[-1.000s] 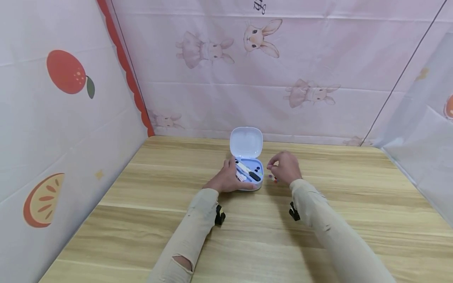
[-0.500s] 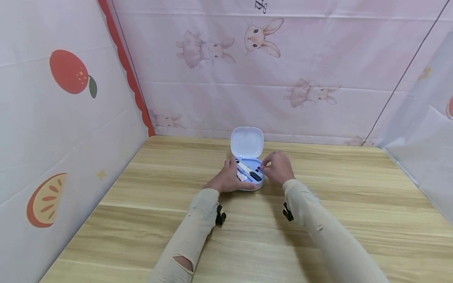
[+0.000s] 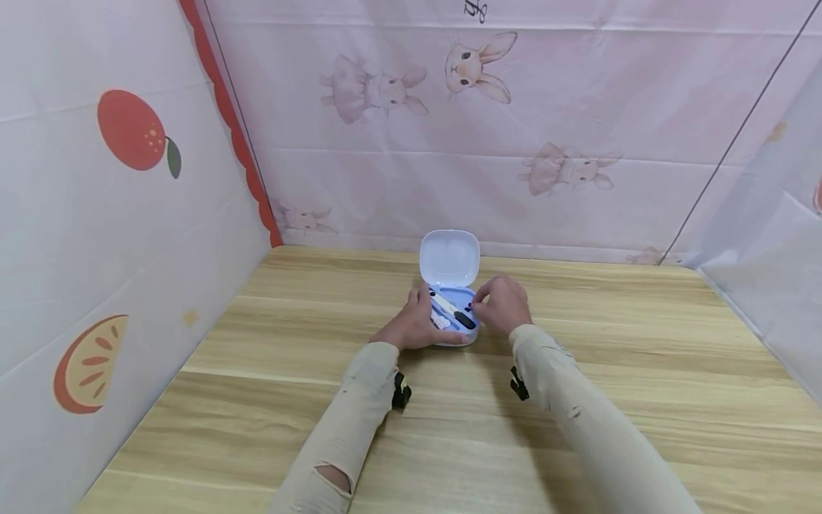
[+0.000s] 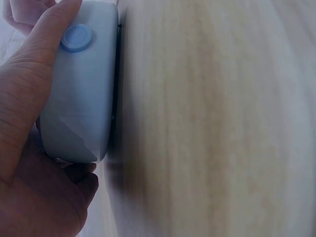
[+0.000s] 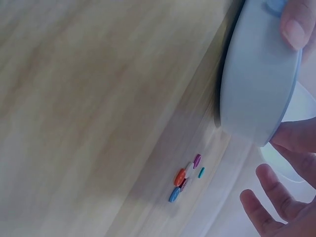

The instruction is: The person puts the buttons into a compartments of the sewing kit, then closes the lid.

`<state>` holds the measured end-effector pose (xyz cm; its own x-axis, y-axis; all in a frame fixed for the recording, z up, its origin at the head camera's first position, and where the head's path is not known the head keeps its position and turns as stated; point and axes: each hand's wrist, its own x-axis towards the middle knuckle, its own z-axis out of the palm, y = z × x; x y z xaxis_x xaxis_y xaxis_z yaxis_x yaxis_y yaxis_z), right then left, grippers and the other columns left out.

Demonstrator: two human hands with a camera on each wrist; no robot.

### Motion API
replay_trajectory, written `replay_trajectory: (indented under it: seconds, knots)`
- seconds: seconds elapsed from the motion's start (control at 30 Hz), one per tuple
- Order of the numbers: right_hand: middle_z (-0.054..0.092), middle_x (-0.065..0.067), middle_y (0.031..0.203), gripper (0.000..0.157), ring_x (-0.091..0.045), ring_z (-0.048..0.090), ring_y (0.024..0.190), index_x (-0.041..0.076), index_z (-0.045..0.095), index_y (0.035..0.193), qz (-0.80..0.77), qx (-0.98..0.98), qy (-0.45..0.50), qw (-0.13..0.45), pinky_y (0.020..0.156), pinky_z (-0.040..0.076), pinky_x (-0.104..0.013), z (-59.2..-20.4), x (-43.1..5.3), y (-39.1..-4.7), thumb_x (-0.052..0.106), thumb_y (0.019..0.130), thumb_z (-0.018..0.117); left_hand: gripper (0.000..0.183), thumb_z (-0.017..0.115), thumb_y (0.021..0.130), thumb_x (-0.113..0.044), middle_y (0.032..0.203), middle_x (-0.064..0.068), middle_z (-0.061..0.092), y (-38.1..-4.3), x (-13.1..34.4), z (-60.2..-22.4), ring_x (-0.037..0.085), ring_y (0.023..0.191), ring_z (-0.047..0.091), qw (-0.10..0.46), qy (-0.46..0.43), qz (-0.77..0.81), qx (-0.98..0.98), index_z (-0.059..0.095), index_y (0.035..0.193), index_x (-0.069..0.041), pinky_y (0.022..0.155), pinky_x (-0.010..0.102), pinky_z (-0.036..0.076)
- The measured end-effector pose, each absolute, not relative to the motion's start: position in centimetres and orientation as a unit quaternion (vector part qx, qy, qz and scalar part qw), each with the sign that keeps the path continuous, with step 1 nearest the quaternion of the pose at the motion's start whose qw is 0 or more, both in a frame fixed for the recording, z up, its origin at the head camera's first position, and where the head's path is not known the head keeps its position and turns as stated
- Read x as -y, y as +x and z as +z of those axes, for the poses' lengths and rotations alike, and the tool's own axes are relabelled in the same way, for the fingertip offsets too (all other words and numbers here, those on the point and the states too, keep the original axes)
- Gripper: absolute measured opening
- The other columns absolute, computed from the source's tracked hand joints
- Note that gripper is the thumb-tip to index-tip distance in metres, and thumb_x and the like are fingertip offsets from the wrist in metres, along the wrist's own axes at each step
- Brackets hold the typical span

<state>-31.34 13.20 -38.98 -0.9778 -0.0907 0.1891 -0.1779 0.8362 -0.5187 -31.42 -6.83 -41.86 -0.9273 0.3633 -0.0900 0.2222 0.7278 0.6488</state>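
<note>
An open light-blue case (image 3: 472, 335), which looks like a sewing kit, stands on the table with its white lid (image 3: 449, 258) raised behind. My left hand (image 3: 414, 323) grips its left side, thumb along the front beside the round blue catch (image 4: 76, 38). In the case lie a white-and-black long tool (image 3: 464, 319) and small dark round pieces (image 3: 467, 308). My right hand (image 3: 504, 305) is at the case's right rim, thumb and forefinger pinched together over the inside, the other fingers spread. The small button in that pinch is almost wholly hidden.
Several small coloured buttons (image 5: 180, 177) lie on the wooden table (image 3: 257, 400), close to the right of the case. A pink rabbit-print cloth (image 3: 385, 178) hangs behind the table, and a fruit-print cloth (image 3: 193, 271) stands along the left side.
My right hand has moved left, from above the loose buttons to the case's right rim, and has stayed there since half a second ago. The left hand keeps its hold.
</note>
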Motion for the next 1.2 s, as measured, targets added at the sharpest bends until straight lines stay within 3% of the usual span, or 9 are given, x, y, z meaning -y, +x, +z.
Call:
replay_trajectory:
  seconds: [0.37, 0.8, 1.0, 1.1, 1.2]
  knots:
    - [0.066, -0.009, 0.093, 0.008, -0.029, 0.052, 0.100, 0.011, 0.080, 0.074, 0.239, 0.964, 0.077, 0.092, 0.102, 0.035, -0.054, -39.4, -13.0, -31.6, 0.008, 0.080, 0.075, 0.139, 0.082, 0.070, -0.069, 0.156, 0.014, 0.018, -31.3, 6.7, -41.8, 0.029, 0.129, 0.040, 0.104, 0.158, 0.337, -0.922, -0.005, 0.163, -0.013, 0.107, 0.045, 0.040]
    - [0.066, -0.009, 0.090, 0.008, -0.028, 0.052, 0.096, 0.007, 0.079, 0.077, 0.252, 0.958, 0.087, 0.102, 0.097, 0.037, -0.049, -39.5, -13.1, -31.4, 0.006, 0.081, 0.073, 0.139, 0.083, 0.069, -0.069, 0.156, 0.014, 0.017, -31.3, 6.7, -42.0, 0.028, 0.128, 0.040, 0.101, 0.159, 0.339, -0.922, -0.004, 0.163, -0.013, 0.107, 0.045, 0.040]
    - [0.067, -0.015, 0.106, 0.009, -0.032, 0.053, 0.108, 0.004, 0.080, 0.087, 0.285, 0.952, 0.077, 0.075, 0.102, 0.037, -0.051, -39.3, -13.6, -31.3, 0.007, 0.086, 0.071, 0.139, 0.084, 0.070, -0.067, 0.157, 0.015, 0.017, -31.3, 6.8, -41.9, 0.029, 0.130, 0.040, 0.098, 0.162, 0.342, -0.920, -0.004, 0.163, -0.011, 0.108, 0.046, 0.039]
    - [0.064, -0.020, 0.121, 0.015, -0.032, 0.065, 0.098, -0.001, 0.076, 0.100, 0.338, 0.938, 0.060, 0.054, 0.092, 0.048, -0.046, -38.7, -14.2, -31.0, 0.005, 0.089, 0.068, 0.139, 0.084, 0.070, -0.066, 0.157, 0.016, 0.018, -31.3, 6.9, -41.9, 0.030, 0.129, 0.041, 0.097, 0.162, 0.345, -0.919, -0.004, 0.163, -0.012, 0.108, 0.046, 0.039]
    - [0.061, -0.023, 0.130, 0.020, -0.033, 0.065, 0.099, -0.004, 0.073, 0.108, 0.359, 0.931, 0.051, 0.045, 0.089, 0.050, -0.047, -38.1, -15.3, -30.7, 0.005, 0.091, 0.066, 0.139, 0.084, 0.069, -0.067, 0.158, 0.015, 0.017, -31.2, 6.9, -42.0, 0.030, 0.128, 0.042, 0.101, 0.156, 0.347, -0.919, -0.004, 0.163, -0.013, 0.107, 0.046, 0.040]
